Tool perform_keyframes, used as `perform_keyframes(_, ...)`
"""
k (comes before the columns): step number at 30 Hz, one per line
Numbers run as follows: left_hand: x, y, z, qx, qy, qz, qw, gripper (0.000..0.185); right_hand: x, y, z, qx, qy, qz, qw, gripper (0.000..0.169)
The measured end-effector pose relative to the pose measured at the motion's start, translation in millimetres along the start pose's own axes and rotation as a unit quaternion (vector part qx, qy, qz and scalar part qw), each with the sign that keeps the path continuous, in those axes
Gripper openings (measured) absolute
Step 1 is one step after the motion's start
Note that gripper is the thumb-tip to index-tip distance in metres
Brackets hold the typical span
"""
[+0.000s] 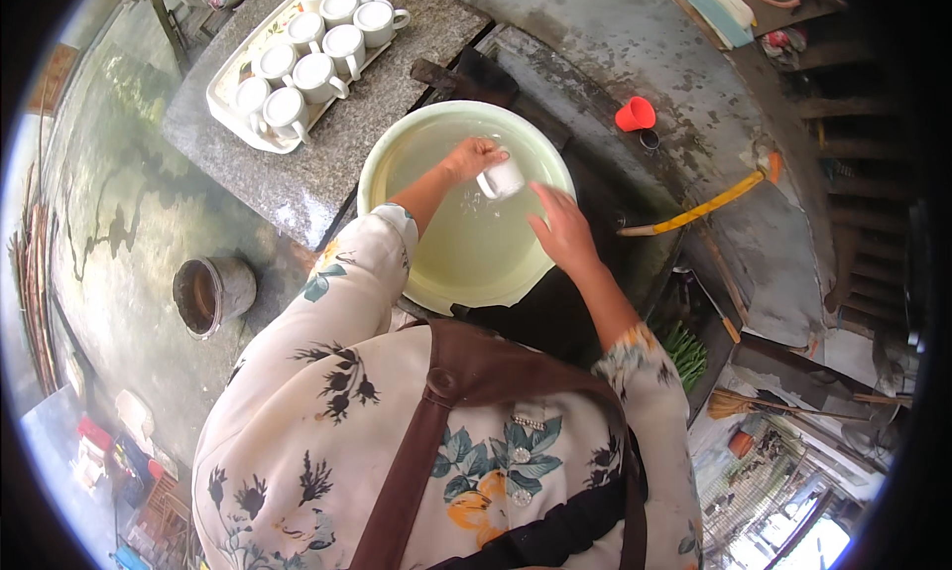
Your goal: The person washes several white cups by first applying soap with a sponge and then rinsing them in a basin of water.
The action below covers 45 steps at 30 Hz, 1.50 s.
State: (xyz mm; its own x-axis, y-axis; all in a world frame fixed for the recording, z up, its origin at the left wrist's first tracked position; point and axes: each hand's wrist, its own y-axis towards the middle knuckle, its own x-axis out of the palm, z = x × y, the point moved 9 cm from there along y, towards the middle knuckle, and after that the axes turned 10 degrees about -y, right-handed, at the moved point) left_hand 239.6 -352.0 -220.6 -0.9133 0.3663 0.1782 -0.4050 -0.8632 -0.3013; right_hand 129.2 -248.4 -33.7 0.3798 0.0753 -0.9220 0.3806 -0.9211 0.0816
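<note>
A large pale green basin (465,298) of water stands in front of me. Over it my left hand (474,159) grips a white mug (504,179) by its rim or base; which one I cannot tell. My right hand (563,224) is just to the right of the mug, fingers apart, holding nothing. Up and to the left, on a stone slab, a white tray (217,97) with a printed pattern carries several white mugs (314,77), turned upside down in rows, their handles pointing outward.
The stone slab (216,161) borders the basin on the left. A dark bucket (234,286) stands on the floor. To the right are a red plastic cup (634,114) on the ledge, a yellow hose (703,211), a knife-like tool with a wooden handle (731,329) and green vegetables (683,356).
</note>
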Motion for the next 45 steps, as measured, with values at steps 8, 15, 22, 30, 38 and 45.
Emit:
perform_keyframes(8, -52.4, -29.8, 0.7, 0.036, 0.108, 0.176, 0.978, 0.026, 136.3, 36.0, 35.9, 0.212, -0.048, -0.137, 0.966, 0.075)
perform_keyframes(15, 6.0, -84.5, -12.9, -0.017, 0.224, 0.498, 0.838, 0.049, 155.3, 14.1, 87.8, 0.418, 0.056, -0.170, 0.891, 0.060)
perform_keyframes(22, -40.6, -15.7, -28.0, -0.020, 0.236, 0.159, 0.958, 0.032, 91.2, 56.1, 60.5, 0.171, 0.021, 0.006, 0.985, 0.027)
perform_keyframes(30, 12.6, -82.5, 3.7, -0.005, 0.141, 0.421, 0.896, 0.057, 215.6, 12.2, 118.7, 0.519, 0.524, -0.142, 0.660, 0.036)
perform_keyframes(38, 4.0, -7.6, -80.9, -0.260, -0.331, 0.049, 0.906, 0.016, 130.4, 39.7, -2.2, 0.066, 0.017, -0.154, 0.986, 0.013)
perform_keyframes(45, 18.4, -27.1, -10.6, -0.124, 0.459, -0.088, 0.876, 0.022, 110.2, 17.4, -6.0, -0.242, -0.129, 0.007, 0.962, 0.007)
